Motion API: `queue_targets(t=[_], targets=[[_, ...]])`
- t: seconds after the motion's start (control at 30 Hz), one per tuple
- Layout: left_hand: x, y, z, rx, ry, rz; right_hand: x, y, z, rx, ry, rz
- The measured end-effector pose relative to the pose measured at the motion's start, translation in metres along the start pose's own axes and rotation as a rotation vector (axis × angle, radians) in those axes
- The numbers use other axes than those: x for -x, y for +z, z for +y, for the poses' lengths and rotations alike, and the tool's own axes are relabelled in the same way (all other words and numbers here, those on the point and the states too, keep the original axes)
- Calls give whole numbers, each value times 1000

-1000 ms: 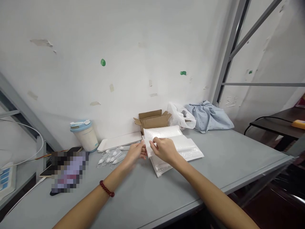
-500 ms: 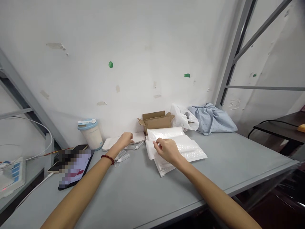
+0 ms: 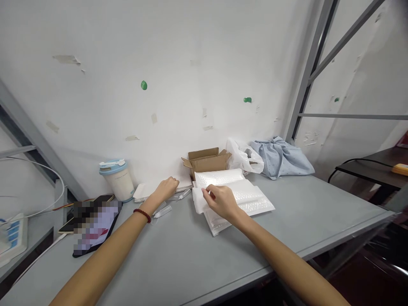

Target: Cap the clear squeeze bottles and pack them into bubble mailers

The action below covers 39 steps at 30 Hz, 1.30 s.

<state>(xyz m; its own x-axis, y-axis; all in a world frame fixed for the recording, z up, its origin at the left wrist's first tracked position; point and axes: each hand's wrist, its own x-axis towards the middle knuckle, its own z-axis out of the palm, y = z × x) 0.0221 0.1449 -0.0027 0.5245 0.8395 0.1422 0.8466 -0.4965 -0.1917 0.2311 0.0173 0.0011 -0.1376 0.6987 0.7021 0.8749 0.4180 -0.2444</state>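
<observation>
My left hand [image 3: 167, 189], a dark red bead bracelet on its wrist, is over a low white flat stack [image 3: 143, 192] by the wall. Its fingers are curled closed; what they hold, if anything, is hidden. Beside and below it lie several small clear plastic tubes [image 3: 163, 212] with white tips. My right hand [image 3: 221, 203] is over the left part of a loose pile of white bubble mailers [image 3: 251, 196]. Its thumb and forefinger are drawn together, and nothing shows between them. Whether this hand touches the pile I cannot tell.
Behind the mailers stands an open cardboard box [image 3: 207, 163], with a white plastic bag [image 3: 244, 157] and a light blue cloth bundle [image 3: 280, 158] to its right. A lidded cup [image 3: 120, 182], a phone [image 3: 102, 229] and a power strip [image 3: 14, 238] are at the left.
The fingers of my left hand have closed more tightly over the white stack. My right hand stays over the mailers. The view has turned slightly to the right.
</observation>
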Motion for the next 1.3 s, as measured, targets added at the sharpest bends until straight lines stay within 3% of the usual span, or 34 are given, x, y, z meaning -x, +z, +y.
queue_targets(t=[0.2,0.4,0.53,0.63,0.77,0.87,1.0,1.1,1.2,1.3], targets=[[-3,4,6,-48,-1,44,0,-2,0,7,-2,16],[-4,0,5,-94,-103,159,0,-1,0,-38,-1,29],[7,-7,-4,-97,-156,211,0,0,2,-54,-18,58],[27,-12,1,-90,-151,273,0,2,3,-52,-104,118],[63,-13,26,-78,-67,524,0,4,0,15,-348,260],[85,-9,45,-53,40,708,2,4,-8,83,-508,280],[98,-6,59,6,267,790,7,7,-14,158,-571,249],[100,-10,60,25,315,774,7,12,-10,139,-534,240],[101,-16,53,95,223,772,3,14,-1,129,-477,290],[100,-19,37,209,-77,820,-2,13,10,156,-414,340]])
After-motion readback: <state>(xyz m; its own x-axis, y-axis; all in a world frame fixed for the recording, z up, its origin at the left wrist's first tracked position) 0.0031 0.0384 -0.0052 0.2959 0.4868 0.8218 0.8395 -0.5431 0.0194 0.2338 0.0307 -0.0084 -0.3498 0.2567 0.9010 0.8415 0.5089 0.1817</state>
